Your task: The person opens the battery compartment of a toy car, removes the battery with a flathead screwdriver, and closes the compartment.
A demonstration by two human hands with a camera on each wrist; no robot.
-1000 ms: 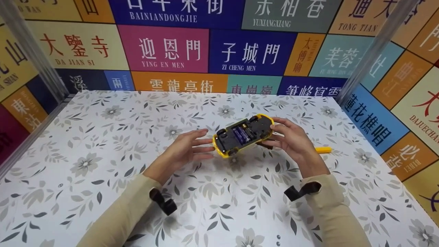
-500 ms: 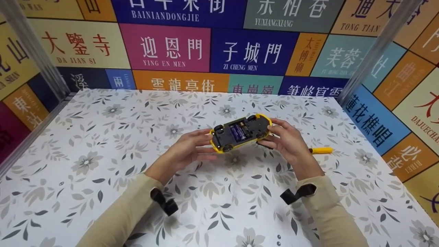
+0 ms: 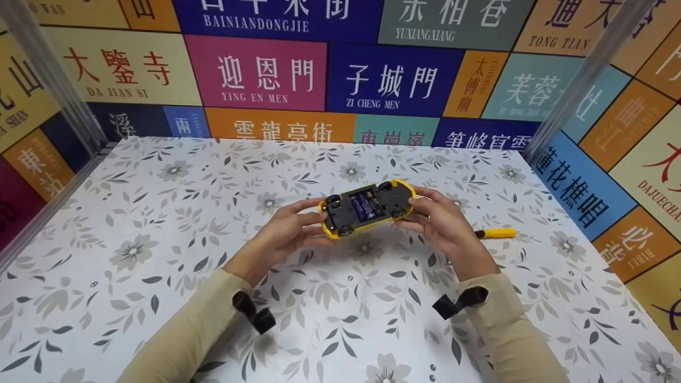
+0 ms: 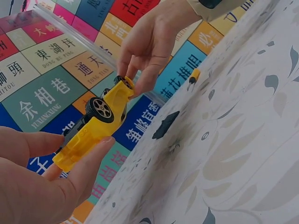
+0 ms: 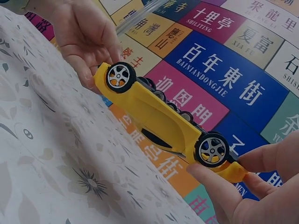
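Observation:
A yellow toy car [image 3: 366, 209] is held upside down above the table, its black underside facing up. Purple batteries [image 3: 367, 207] lie in the uncovered compartment in its middle. My left hand [image 3: 282, 234] pinches the left end between thumb and fingers. At the other end, my right hand [image 3: 444, 221] grips the yellow bumper, thumb on top. From the right wrist, the car's side [image 5: 159, 112] shows two spoked wheels, and the rounded ends of batteries stand out along its underside.
Beyond my right wrist lies a yellow handle [image 3: 500, 233] with a black end, partly hidden. A flat black piece [image 4: 165, 125] rests on the table below the car in the left wrist view. Printed panels [image 3: 255, 74] stand behind the flower-patterned table [image 3: 159, 213].
The car has shifted a little left in my right hand's hold. My left fingers, spread beside its left end earlier, now pinch that end.

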